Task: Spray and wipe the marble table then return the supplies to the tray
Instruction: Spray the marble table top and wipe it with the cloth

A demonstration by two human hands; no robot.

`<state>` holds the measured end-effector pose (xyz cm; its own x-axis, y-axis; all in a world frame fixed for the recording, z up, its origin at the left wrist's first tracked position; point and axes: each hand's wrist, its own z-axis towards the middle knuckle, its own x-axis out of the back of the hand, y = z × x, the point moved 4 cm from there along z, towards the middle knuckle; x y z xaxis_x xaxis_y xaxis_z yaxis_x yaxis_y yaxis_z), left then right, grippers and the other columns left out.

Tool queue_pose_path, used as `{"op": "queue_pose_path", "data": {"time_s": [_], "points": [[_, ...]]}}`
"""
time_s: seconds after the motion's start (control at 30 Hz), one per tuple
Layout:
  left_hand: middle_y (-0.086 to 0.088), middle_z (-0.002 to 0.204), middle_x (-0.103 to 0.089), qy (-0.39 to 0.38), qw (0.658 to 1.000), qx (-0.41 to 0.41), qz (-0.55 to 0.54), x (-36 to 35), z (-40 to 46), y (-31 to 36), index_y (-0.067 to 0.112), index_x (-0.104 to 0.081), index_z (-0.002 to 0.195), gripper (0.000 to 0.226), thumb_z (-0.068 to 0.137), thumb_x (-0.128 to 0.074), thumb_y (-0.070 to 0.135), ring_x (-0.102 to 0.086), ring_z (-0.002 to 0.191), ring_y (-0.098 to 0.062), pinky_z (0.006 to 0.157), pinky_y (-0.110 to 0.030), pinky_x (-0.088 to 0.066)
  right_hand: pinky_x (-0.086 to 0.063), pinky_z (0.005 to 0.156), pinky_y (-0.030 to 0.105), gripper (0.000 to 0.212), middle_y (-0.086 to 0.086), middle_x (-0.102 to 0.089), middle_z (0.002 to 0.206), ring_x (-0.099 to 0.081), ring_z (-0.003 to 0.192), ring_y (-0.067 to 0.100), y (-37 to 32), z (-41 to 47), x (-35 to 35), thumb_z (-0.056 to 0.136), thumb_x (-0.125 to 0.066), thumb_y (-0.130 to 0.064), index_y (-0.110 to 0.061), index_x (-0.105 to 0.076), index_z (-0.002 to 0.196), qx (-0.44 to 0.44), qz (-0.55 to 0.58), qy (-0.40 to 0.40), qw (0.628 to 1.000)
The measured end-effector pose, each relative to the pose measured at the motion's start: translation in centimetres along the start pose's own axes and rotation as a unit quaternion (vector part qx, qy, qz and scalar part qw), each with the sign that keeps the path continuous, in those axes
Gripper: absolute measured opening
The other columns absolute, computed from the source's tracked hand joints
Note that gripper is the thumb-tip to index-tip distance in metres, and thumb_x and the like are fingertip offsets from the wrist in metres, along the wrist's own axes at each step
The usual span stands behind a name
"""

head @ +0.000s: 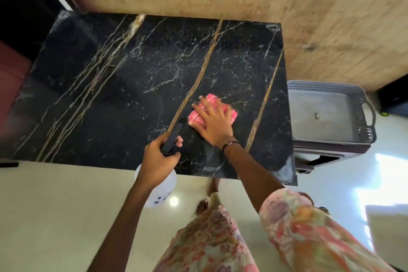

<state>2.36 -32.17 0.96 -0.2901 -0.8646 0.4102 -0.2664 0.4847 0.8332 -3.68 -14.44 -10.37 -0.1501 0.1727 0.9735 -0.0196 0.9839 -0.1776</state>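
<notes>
1. Right hand (213, 122), fingers flat, presses the pink checked cloth (212, 109) on the marble table (114, 86) for wiping.
2. Left hand (157, 162) grips the spray bottle (163, 187), nozzle toward the tabletop, ready.
3. Grey tray (326, 93) waits at 3 o'clock.

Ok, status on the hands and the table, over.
Left hand grips spray bottle at near table edge. Right hand flat on pink cloth, on marble table. Tray empty, right of table. Nothing in the way.

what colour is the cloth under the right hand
Pink-red with a white check pattern; the cloth lies flat under the right hand, seen in the head view.
</notes>
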Motion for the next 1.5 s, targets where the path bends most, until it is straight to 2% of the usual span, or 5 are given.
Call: {"op": "queue_pose_path", "data": {"time_s": [0.2, 0.53, 0.87, 1.27, 1.5], "points": [[-0.007, 0.09, -0.068, -0.001, 1.0, 0.009, 0.004, 0.5, -0.1, 0.2, 0.017, -0.065, 0.088, 0.027, 0.077, -0.057, -0.007, -0.062, 0.089, -0.018, 0.07, -0.014, -0.04, -0.014, 0.111, 0.06, 0.061, -0.005, -0.028, 0.154, -0.025, 0.141, 0.032, -3.9, -11.2, -3.0, 0.089, -0.029, -0.068, -0.038, -0.029, 0.143, 0.159, -0.006, -0.007, 0.987], [-0.004, 0.094, -0.066, -0.014, 1.0, 0.002, 0.002, 0.5, -1.3, 0.5, 0.012, -0.064, 0.094, 0.025, 0.08, -0.058, -0.007, -0.059, 0.088, -0.01, 0.068, -0.008, -0.038, -0.017, 0.109, 0.062, 0.065, -0.004, -0.026, 0.155, -0.02, 0.141, 0.034, 5.5, -6.4, 0.1, 0.088, -0.022, -0.069, -0.038, -0.031, 0.144, -0.063, 0.009, -0.004, 0.998], [-0.006, 0.092, -0.069, -0.017, 1.0, 0.007, 0.013, -1.5, -3.0, 0.7, 0.016, -0.067, 0.094, 0.028, 0.077, -0.059, -0.005, -0.063, 0.091, -0.019, 0.08, -0.024, -0.044, -0.019, 0.111, 0.056, 0.059, -0.004, -0.031, 0.153, -0.029, 0.139, 0.032, -2.4, -13.7, -3.1, 0.091, -0.024, -0.067, -0.037, -0.033, 0.141, 0.111, -0.03, 0.009, 0.993], [0.007, 0.088, -0.064, -0.06, 0.998, -0.002, 0.037, -5.0, -5.3, 1.0, 0.012, -0.065, 0.093, 0.026, 0.079, -0.056, -0.009, -0.058, 0.092, -0.016, 0.082, -0.026, -0.04, -0.02, 0.109, 0.056, 0.058, -0.005, -0.027, 0.155, -0.024, 0.14, 0.031, 14.1, -13.7, -0.2, 0.092, -0.027, -0.063, -0.037, -0.033, 0.143, -0.128, 0.002, 0.048, 0.991], [0.004, 0.09, -0.065, -0.061, 0.997, 0.012, 0.037, -7.3, -6.1, 1.5, 0.01, -0.065, 0.096, 0.024, 0.08, -0.058, -0.006, -0.06, 0.088, -0.013, 0.085, -0.028, -0.042, -0.019, 0.107, 0.053, 0.057, -0.002, -0.033, 0.152, -0.024, 0.138, 0.033, 11.2, -19.9, -2.0, 0.091, -0.036, -0.062, -0.034, -0.037, 0.141, -0.198, 0.021, 0.103, 0.975]]}}
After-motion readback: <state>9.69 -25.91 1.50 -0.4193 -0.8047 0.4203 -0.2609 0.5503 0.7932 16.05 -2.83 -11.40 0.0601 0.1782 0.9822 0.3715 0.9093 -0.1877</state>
